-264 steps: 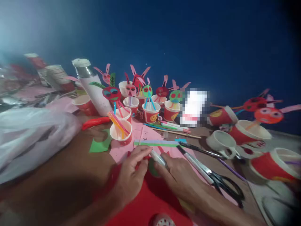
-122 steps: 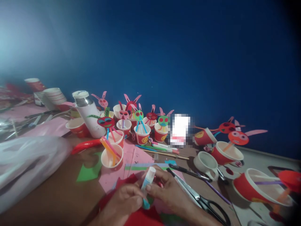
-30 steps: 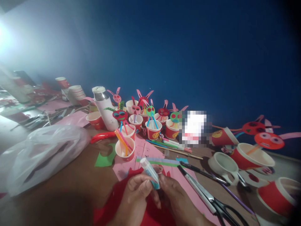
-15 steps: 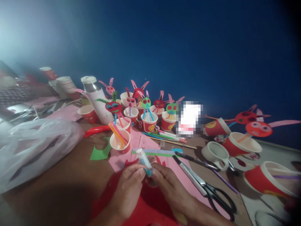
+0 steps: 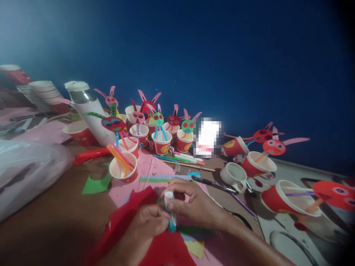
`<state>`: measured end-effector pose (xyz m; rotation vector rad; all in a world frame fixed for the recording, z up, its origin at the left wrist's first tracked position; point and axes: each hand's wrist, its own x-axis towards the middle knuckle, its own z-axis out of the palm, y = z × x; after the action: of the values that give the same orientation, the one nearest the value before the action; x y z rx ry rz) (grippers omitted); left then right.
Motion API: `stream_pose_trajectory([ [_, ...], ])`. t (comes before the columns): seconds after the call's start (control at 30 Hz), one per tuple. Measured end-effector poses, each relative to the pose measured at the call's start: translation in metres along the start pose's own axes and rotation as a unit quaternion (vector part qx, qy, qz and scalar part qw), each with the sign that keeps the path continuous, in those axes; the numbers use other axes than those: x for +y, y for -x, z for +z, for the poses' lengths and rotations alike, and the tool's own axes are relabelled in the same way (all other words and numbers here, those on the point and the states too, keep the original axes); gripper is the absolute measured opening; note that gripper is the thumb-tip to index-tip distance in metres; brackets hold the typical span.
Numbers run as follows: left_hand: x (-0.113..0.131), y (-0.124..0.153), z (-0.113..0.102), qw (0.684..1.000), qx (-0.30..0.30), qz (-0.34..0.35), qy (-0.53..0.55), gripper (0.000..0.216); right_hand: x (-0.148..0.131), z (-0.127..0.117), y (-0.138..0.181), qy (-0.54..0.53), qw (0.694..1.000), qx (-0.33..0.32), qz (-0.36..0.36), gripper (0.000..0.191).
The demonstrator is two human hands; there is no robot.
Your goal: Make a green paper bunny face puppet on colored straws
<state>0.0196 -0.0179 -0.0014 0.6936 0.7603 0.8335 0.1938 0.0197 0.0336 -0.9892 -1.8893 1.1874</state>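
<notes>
Head view: both hands meet low and near the middle, over red paper [image 5: 166, 252], with a slim white tube [image 5: 169, 199] between them, white end up and slightly tilted, teal end down. Right hand [image 5: 191, 201]: thumb laid along the tube's body, fingers curled behind it, a closed pinch. Left hand [image 5: 151, 221]: thumb and forefinger drawn together at the tube's lower part, beside the teal end; the exact contact is partly hidden. Something small and dark shows behind the right fingers, too obscured to identify. Whether either end is capped: cannot tell. Judgement on handling: the right pinch is best kept firm on the barrel while the left works the lower end, both hands in line with the tube so that it does not skew or slip. Light pressure should do; squeezing hard could make a smooth barrel slide. Fingertips do well clear of the teal end, lest any residue reach the red sheet. Loose scraps lie close, a green strip [image 5: 197, 232] and a yellow piece [image 5: 195, 248], so wrists are better held lifted. Right forearm crosses near the black scissor handle [image 5: 242, 220]; small movements seem wise there.
</notes>
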Motion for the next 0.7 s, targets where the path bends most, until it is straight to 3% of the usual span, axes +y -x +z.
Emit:
stream_pose_trajectory([
  [0.1,0.005,-0.001,-0.002,1.000,0.002,0.005,-0.009,0.013,0.000,-0.012,0.000,0.011,0.998,0.061,0.014,0.017],
  [0.23,0.017,-0.003,-0.003,0.998,0.057,0.028,0.004,0.012,0.010,-0.034,-0.004,0.128,0.979,0.143,0.066,0.014],
  [0.43,0.020,-0.006,-0.004,0.996,0.080,0.026,0.016,0.014,0.026,-0.036,-0.008,0.289,0.952,0.078,0.065,0.014],
  [0.53,0.016,-0.008,-0.005,0.995,0.096,0.010,0.034,0.008,0.023,-0.034,-0.006,0.334,0.940,0.047,0.043,0.023],
  [0.63,0.014,-0.010,-0.007,0.993,0.107,-0.013,0.043,0.008,0.017,-0.032,-0.003,0.370,0.927,0.055,-0.014,0.041],
  [0.7,0.014,-0.011,-0.008,0.992,0.108,-0.040,0.051,0.008,0.011,-0.029,0.000,0.393,0.912,0.083,-0.083,0.039],
])
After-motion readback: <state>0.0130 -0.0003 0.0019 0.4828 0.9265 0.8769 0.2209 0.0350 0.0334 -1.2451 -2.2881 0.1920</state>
